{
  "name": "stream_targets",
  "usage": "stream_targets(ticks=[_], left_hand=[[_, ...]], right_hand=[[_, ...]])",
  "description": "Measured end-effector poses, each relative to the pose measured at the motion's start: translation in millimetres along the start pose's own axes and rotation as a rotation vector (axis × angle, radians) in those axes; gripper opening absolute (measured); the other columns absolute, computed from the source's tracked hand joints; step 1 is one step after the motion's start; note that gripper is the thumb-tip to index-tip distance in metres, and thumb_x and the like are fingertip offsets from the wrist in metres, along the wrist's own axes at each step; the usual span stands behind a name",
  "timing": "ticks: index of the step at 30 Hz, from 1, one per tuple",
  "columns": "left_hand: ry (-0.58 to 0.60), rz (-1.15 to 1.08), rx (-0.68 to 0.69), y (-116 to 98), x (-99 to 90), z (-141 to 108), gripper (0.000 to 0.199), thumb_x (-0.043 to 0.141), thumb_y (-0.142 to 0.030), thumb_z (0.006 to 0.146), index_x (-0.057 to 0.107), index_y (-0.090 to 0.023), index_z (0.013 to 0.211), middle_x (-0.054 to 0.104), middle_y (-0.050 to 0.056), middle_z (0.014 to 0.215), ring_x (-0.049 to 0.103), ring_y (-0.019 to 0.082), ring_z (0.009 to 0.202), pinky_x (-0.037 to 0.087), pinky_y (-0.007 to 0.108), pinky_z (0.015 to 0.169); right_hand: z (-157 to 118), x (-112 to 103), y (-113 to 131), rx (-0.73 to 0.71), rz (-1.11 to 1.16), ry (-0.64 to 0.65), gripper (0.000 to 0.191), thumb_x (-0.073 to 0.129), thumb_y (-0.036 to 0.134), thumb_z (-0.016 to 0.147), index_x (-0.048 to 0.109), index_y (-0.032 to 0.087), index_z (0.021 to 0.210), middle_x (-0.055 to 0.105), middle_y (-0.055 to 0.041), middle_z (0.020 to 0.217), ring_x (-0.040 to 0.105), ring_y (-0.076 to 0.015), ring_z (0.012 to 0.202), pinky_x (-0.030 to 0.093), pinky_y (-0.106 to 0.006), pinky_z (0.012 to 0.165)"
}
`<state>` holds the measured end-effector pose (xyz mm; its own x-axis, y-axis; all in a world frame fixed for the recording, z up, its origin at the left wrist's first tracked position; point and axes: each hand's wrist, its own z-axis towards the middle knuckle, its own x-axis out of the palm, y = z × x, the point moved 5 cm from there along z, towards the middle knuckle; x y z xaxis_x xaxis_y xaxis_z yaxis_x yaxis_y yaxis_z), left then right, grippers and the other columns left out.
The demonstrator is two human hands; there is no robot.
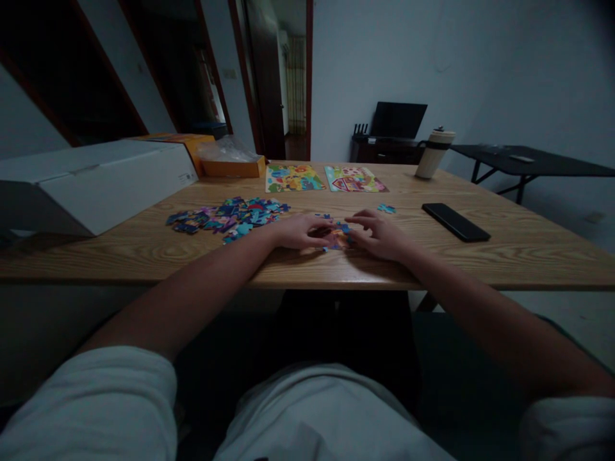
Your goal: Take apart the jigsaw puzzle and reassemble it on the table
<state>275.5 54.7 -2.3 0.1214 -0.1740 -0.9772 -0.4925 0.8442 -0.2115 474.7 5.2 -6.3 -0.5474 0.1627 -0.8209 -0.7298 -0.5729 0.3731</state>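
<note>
A small patch of joined jigsaw puzzle pieces (340,238), orange and purple with blue bits, lies near the front edge of the table between my hands. My left hand (302,232) rests at its left side, fingers stretched out, with thumb and forefinger apart. From the right, my right hand (379,237) reaches over the patch with its fingers spread, the tips close to a blue piece. Whether any fingertip presses on a piece is too dim to tell. Left of my left hand spreads a heap of loose puzzle pieces (230,214). One light-blue puzzle piece (386,209) sits alone beyond my right hand.
Two colourful picture boards (294,178) lie farther back on the wooden table (158,262). A white box (106,179) and an orange box (233,168) with clear plastic stand left. On the right are a black phone (455,221) and a cream tumbler (434,153).
</note>
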Motion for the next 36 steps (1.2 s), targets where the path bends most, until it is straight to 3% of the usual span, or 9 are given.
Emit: stream_targets(ticks=[4,9,17,20,23,26,30,33,36], left_hand=[[-0.093,0.057,-0.047,-1.9,-3.5,0.0,0.072,0.04,-0.06,0.097,0.038,-0.016,0.154,0.042,0.013,0.157,0.04,0.025,0.144,0.028,0.036,0.117],[0.117,0.113,0.039,-26.5,16.2,5.7,0.084,0.033,-0.071,0.095,0.021,-0.021,0.161,0.016,0.008,0.168,0.01,0.029,0.155,0.009,0.045,0.124],[0.201,0.119,0.025,-25.4,18.4,2.3,0.086,0.03,-0.073,0.095,0.027,-0.017,0.16,0.018,0.01,0.167,0.01,0.029,0.155,0.01,0.045,0.124],[0.208,0.111,0.005,-30.0,13.3,-0.8,0.083,0.03,-0.073,0.095,0.029,-0.019,0.159,0.021,0.011,0.166,0.012,0.031,0.155,0.011,0.047,0.123],[0.122,0.128,-0.011,-31.3,-7.6,-10.7,0.079,0.031,-0.069,0.097,0.025,-0.022,0.16,0.018,0.01,0.167,0.011,0.029,0.155,0.01,0.046,0.123],[-0.021,0.179,-0.164,0.2,-48.1,-38.0,0.076,0.035,-0.063,0.098,0.026,-0.021,0.16,0.023,0.009,0.166,0.017,0.026,0.154,0.014,0.04,0.123],[-0.078,0.191,-0.642,92.4,-96.1,-110.4,0.076,0.045,-0.062,0.091,0.047,-0.014,0.15,0.04,0.015,0.158,0.039,0.034,0.143,0.03,0.043,0.116],[0.008,0.091,-0.808,145.8,-98.9,-165.2,0.076,0.054,-0.063,0.081,0.062,-0.01,0.134,0.058,0.017,0.142,0.056,0.034,0.126,0.042,0.039,0.106],[0.066,-0.102,-0.805,165.2,-80.3,-195.9,0.076,0.06,-0.068,0.072,0.068,-0.012,0.124,0.067,0.015,0.13,0.063,0.03,0.115,0.048,0.031,0.095]], right_hand=[[1.6,-14.4,-23.3,0.141,0.041,-0.167,0.037,0.054,0.038,0.094,0.074,0.019,0.118,0.067,-0.0131,0.121,0.064,-0.0228,0.083,0.052,-0.04,0.077],[2.0,-27.9,-33.5,0.175,0.104,-0.318,0.032,0.059,0.036,0.087,0.075,0.019,0.109,0.073,-0.01,0.103,0.06,-0.0203,0.073,0.049,-0.037,0.068],[-18.5,-87.0,-86.1,0.438,0.533,-0.945,0.026,0.054,0.032,0.079,0.069,0.023,0.098,0.068,-0.0052,0.09,0.058,-0.017,0.07,0.042,-0.029,0.056],[-20.4,-89.2,-92.3,0.478,0.569,-0.936,0.025,0.055,0.03,0.076,0.068,0.023,0.096,0.068,-0.0052,0.09,0.059,-0.017,0.071,0.042,-0.027,0.055],[-18.4,-85.3,-87.9,0.461,0.494,-0.872,0.024,0.056,0.032,0.075,0.068,0.024,0.095,0.068,-0.0053,0.09,0.061,-0.0181,0.075,0.044,-0.028,0.057],[-17.3,-82.0,-83.6,0.446,0.432,-0.85,0.023,0.057,0.034,0.076,0.067,0.023,0.093,0.068,-0.0057,0.088,0.06,-0.0186,0.074,0.045,-0.029,0.058],[-16.2,-78.6,-80.0,0.433,0.43,-0.814,0.022,0.061,0.033,0.074,0.069,0.021,0.091,0.067,-0.005,0.082,0.058,-0.0184,0.071,0.043,-0.03,0.058],[-16.1,-75.8,-79.3,0.437,0.441,-0.788,0.021,0.065,0.032,0.073,0.071,0.021,0.089,0.066,-0.0044,0.078,0.056,-0.0179,0.068,0.041,-0.03,0.056],[-15.1,-72.2,-79.8,0.424,0.439,-0.747,0.019,0.066,0.032,0.074,0.072,0.021,0.088,0.067,-0.0049,0.078,0.056,-0.0186,0.068,0.04,-0.03,0.055]])
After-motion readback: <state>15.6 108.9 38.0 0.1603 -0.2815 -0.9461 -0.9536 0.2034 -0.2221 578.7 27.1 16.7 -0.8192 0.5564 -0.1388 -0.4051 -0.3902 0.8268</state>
